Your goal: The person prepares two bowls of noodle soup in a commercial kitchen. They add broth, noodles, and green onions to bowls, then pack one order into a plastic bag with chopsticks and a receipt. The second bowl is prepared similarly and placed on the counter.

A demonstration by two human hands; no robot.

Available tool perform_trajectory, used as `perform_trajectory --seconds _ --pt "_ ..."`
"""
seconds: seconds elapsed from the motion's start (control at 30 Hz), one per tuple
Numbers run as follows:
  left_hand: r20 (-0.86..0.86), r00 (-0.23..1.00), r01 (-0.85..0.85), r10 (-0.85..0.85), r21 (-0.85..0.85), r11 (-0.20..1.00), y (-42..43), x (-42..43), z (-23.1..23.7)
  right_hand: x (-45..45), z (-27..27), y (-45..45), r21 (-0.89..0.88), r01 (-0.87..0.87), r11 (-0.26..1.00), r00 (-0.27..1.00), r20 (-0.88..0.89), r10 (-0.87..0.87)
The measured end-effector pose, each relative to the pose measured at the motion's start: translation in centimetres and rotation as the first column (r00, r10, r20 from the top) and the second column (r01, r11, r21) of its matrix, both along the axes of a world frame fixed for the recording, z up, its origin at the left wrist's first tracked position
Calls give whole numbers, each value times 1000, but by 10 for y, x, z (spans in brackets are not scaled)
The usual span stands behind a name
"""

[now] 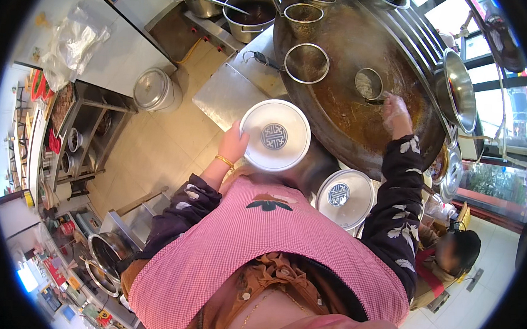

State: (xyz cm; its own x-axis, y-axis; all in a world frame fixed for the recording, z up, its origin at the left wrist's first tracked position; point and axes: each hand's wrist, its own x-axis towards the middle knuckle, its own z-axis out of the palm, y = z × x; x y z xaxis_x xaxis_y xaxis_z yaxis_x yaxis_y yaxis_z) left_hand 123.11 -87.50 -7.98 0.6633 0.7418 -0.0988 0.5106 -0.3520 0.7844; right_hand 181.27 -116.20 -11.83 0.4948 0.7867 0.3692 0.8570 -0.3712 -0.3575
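My left hand [233, 143] grips the left rim of a white bowl [294, 124] with a blue emblem inside; no food shows in it. The bowl is held in front of my apron, beside the edge of a very large round wok [357, 133]. Over the wok, my right hand [397, 114], in what looks like a thin clear glove, is closed around the handle of a small round strainer [367, 73]. Pale strands, apparently noodles [369, 87], lie in that strainer. A second patterned bowl [355, 192] sits by my right forearm.
More strainers [307, 46] hang or rest along the wok's left side. Steel pots [247, 31] stand on a stove at the back. A lidded bucket [154, 89] is on the floor at left. Another person [451, 261] is at lower right. A metal basin [467, 92] stands right of the wok.
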Motion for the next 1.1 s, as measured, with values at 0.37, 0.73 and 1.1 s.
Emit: perform_trajectory --seconds 0.37,0.73,1.1 --pt "11 1000 -13 14 -112 994 -4 0 15 -94 -27 54 -893 173 417 768 387 510" --pt "-82 750 -562 656 -601 568 11 -118 -74 -47 -9 27 -555 82 828 960 -177 -215" --pt "-728 685 -489 9 -451 746 -144 -270 -256 4 -24 31 -555 108 825 916 -267 -300"
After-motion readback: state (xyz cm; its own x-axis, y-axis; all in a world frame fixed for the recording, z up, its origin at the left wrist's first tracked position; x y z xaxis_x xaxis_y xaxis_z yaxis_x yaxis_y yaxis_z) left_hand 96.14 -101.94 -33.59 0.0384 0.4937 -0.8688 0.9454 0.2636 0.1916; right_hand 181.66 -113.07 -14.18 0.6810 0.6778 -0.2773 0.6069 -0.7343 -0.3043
